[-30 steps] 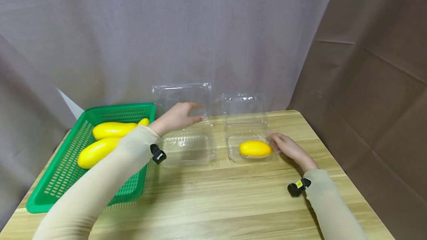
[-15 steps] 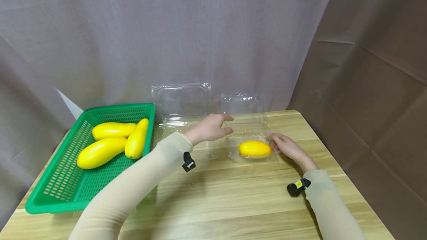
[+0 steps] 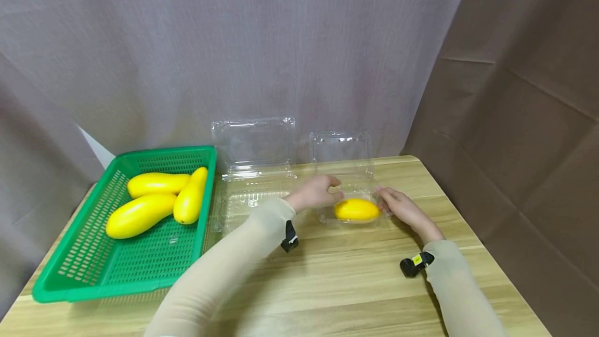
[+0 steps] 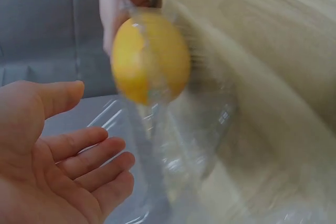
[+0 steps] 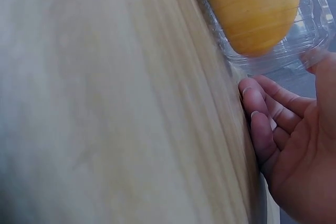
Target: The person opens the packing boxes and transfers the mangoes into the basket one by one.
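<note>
A smooth yellow oval fruit (image 3: 357,209) lies in the base of the right clear plastic clamshell box (image 3: 341,191), whose lid stands raised at the back. My left hand (image 3: 318,192) is over this box's left side, just left of the fruit. In the left wrist view, that hand (image 4: 68,161) has thumb and fingers spread, holding nothing. At the box's right edge, my right hand (image 3: 398,206) grips the rim. The right wrist view shows its thumb on the rim and the fingers (image 5: 262,124) bent against the outside wall, below the fruit (image 5: 252,9).
Left of it is another clear clamshell box (image 3: 252,147) with its lid up. A green perforated basket (image 3: 117,290) at the left holds three long yellow fruits (image 3: 140,216). A grey curtain (image 3: 262,40) hangs behind the wooden table (image 3: 337,290).
My left hand has moved right and slightly toward me, from over the left box to beside the fruit in the right box. The right hand keeps its place on the rim.
</note>
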Tool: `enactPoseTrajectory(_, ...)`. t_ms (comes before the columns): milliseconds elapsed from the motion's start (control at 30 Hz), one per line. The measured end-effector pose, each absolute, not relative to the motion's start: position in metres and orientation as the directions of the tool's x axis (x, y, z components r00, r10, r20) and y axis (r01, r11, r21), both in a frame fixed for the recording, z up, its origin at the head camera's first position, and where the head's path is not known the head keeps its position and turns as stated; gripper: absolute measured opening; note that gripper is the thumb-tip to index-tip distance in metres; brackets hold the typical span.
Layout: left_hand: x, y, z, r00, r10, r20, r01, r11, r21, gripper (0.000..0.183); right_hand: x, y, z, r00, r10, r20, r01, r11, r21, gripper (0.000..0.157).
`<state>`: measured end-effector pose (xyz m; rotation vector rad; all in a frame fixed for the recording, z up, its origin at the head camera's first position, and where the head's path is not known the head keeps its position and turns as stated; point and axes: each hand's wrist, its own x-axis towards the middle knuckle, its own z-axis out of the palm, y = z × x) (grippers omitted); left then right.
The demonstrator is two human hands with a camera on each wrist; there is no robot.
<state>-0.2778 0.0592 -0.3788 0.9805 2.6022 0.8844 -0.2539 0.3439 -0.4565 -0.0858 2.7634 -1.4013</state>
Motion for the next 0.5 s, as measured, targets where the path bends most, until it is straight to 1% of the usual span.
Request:
enactPoseTrajectory(200,-0.273,0.076,-0.395,-0.743,0.669,-0.012,0.521,0.59,0.617,0.052,-0.252,0.342,-0.456,-0.998,-0.055,-0.035,-0.003,0.57,-0.822,0.055)
enactPoseTrajectory(333,-0.268,0.085,-0.403,-0.744,0.667,-0.026,0.514,0.597,0.616,0.057,-0.252,0.342,-0.457,-0.998,-0.047,-0.03,-0.002,0.571,-0.821,0.052)
enactPoseTrajectory(433,-0.267,0.091,-0.409,-0.749,0.662,-0.021,0.518,0.605,0.605,0.062,-0.251,0.342,-0.457,-0.998,-0.045,-0.032,0.0,0.58,-0.814,0.054)
enactPoseTrajectory(500,-0.267,0.096,-0.412,-0.749,0.662,-0.011,0.525,0.603,0.601,0.062,-0.25,0.342,-0.456,-0.998,-0.046,-0.036,0.002,0.583,-0.812,0.056)
